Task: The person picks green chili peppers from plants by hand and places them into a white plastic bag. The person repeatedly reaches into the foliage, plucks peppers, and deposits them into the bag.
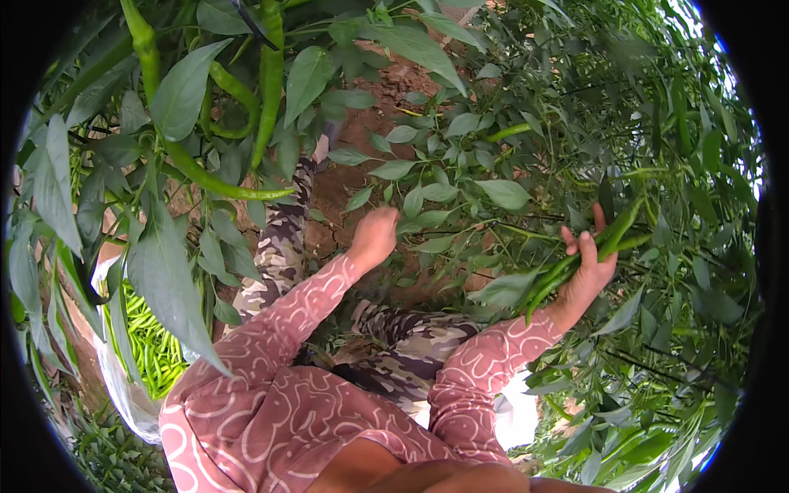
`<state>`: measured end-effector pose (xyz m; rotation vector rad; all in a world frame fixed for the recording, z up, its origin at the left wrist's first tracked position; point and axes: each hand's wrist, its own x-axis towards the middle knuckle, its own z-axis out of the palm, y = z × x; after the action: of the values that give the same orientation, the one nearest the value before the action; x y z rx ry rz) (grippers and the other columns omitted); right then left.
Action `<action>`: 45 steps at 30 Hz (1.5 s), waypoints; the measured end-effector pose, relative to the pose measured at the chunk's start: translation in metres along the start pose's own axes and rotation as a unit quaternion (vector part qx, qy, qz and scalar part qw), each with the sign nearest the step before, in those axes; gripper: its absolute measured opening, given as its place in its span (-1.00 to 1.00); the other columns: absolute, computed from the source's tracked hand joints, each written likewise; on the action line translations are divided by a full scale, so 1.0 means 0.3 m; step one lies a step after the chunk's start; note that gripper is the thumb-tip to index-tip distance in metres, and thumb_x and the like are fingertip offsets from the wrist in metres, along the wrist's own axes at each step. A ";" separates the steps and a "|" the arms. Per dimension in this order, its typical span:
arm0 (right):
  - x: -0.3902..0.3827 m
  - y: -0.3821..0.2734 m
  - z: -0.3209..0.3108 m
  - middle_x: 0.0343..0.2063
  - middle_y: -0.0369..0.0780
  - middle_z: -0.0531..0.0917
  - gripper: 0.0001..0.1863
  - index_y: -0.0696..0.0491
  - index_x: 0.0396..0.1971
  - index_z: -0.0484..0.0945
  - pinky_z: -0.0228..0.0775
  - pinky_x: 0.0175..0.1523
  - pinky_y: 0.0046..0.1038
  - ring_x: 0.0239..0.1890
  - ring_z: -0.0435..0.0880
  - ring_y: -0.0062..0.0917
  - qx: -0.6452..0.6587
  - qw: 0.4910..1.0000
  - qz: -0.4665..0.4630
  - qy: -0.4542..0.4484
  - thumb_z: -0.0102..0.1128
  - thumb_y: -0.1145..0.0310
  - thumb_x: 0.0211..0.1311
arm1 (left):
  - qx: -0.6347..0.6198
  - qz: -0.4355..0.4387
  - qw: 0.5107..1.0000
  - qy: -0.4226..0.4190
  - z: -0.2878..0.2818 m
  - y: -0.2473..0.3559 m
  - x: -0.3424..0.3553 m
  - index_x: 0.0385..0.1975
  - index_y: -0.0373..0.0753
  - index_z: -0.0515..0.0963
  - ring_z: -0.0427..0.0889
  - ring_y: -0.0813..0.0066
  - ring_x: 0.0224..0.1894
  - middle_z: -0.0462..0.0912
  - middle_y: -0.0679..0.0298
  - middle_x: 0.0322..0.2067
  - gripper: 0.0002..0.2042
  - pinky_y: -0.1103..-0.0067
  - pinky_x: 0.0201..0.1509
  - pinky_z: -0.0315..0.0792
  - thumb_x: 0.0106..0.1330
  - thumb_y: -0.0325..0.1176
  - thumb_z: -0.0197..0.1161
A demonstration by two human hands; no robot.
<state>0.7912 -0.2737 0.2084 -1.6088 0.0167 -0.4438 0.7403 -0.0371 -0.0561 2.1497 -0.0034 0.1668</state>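
My right hand [590, 275] is wrapped round several long green chili peppers [620, 226], which stick out above and below the fingers. Leaves and thin stems of the pepper plant [504, 194] surround it. Toward the middle, my left hand [375, 239] is closed like a fist beside the leaves of a pepper branch [427, 218]. Its fingertips are turned away, so whether it holds anything is hidden. Another green pepper [509, 131] hangs among the foliage beyond my hands.
Big leaves and hanging green peppers [218, 182] crowd the near upper left. At my left stands a clear plastic bag [123, 386] holding many picked peppers [152, 345]. Dense plants line the right side. Reddish soil [337, 193] shows between the rows, with my camouflage-trousered legs [283, 238] over it.
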 end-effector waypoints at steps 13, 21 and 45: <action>0.000 0.023 0.023 -0.05 0.00 0.50 -0.58 0.31 -0.02 0.32 0.58 -0.19 -0.43 -0.59 0.41 -0.67 -0.005 1.000 -0.018 0.014 0.09 0.63 0.05 | -0.609 -0.075 0.766 -0.193 -0.280 0.295 0.320 -0.52 -0.16 0.36 0.09 0.81 -0.77 0.23 0.53 -0.73 -0.82 0.77 -0.74 -0.03 0.34 -0.30 0.03; -0.018 0.007 0.096 -0.16 0.05 0.56 -0.77 0.23 -0.36 0.37 0.26 0.14 -0.27 -0.11 0.56 -0.22 0.065 0.992 -0.005 -0.108 0.13 0.52 -0.08 | -0.720 0.081 0.689 -0.020 -0.371 0.887 0.498 -0.54 -0.23 0.38 0.14 0.71 -0.77 0.18 0.47 -0.76 -0.75 0.70 -0.71 0.05 0.36 -0.26 0.03; -0.029 -0.059 0.041 -0.54 -0.08 0.49 -0.68 0.31 -0.26 0.35 0.47 -0.25 -0.28 -0.48 0.49 -0.37 0.055 0.998 -0.009 0.026 0.11 0.65 -0.11 | -0.226 -0.027 0.973 -0.047 0.313 0.268 0.326 -0.18 -0.34 0.50 0.57 0.23 -0.31 0.60 0.04 -0.31 -0.70 0.39 -0.22 0.44 0.13 -0.32 0.19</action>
<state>0.7822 -0.2579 0.2229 -1.4896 0.0171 -0.4931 0.8429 -0.1535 -0.0284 1.6988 -0.0342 0.0272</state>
